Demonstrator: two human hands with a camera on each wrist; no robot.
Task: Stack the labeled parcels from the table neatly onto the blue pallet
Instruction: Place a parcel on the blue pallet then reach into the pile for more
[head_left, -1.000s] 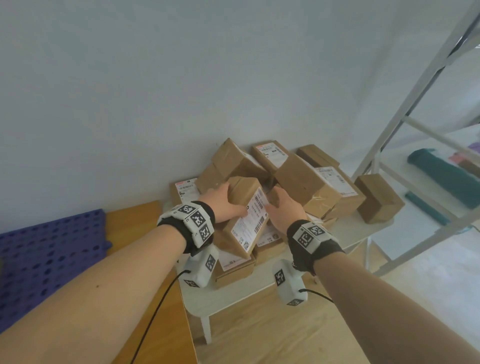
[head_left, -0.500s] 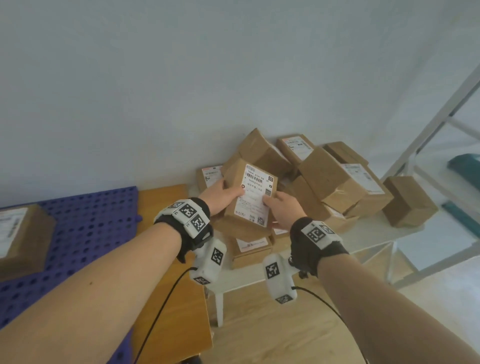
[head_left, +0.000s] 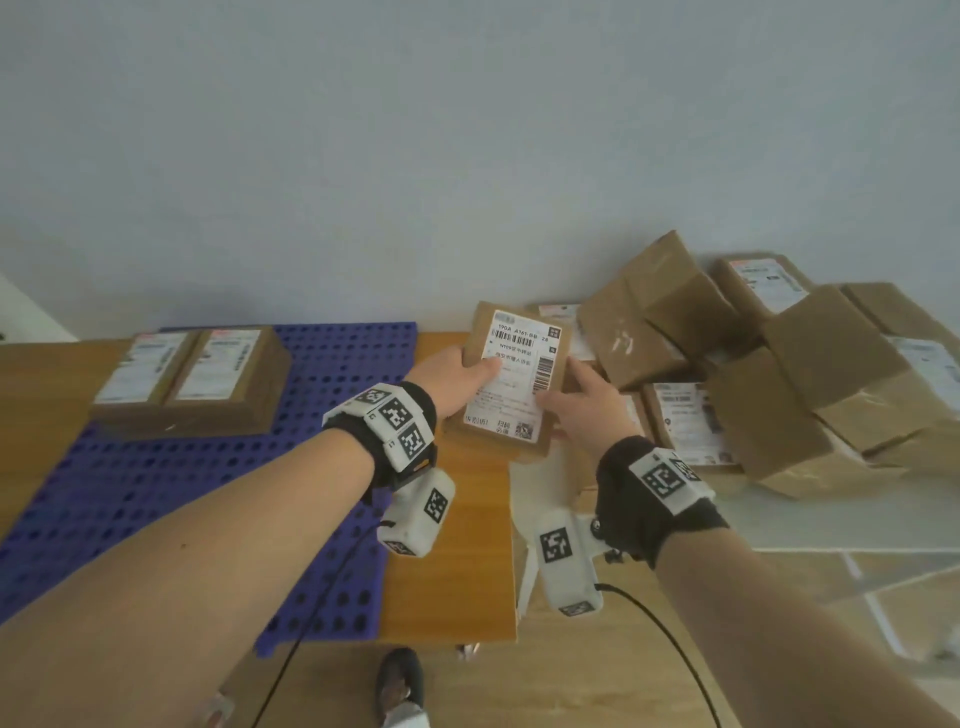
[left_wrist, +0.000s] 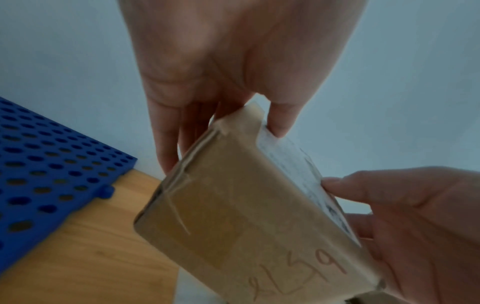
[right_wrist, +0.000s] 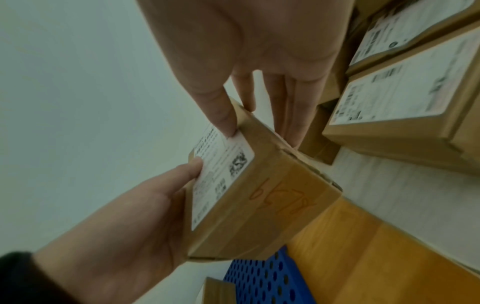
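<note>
I hold a brown parcel (head_left: 511, 379) with a white barcode label in the air, over the gap between the wooden platform and the table. My left hand (head_left: 467, 371) grips its left edge, thumb on the label. My right hand (head_left: 566, 389) grips its right edge. In the left wrist view the parcel (left_wrist: 246, 216) shows handwriting on its side. The right wrist view shows the same parcel (right_wrist: 259, 195) pinched by thumb and fingers. The blue pallet (head_left: 322, 467) lies to the left with two labeled parcels (head_left: 192, 379) side by side at its back left.
A pile of several brown parcels (head_left: 779, 374) fills the white table (head_left: 831, 519) on the right, against the wall. The pallet rests on a wooden platform (head_left: 457, 545). A shoe (head_left: 397, 680) stands on the floor below.
Both hands have lifted the parcel off the pile and carried it left toward the pallet. The view has swung left, and the two parcels on the pallet now show.
</note>
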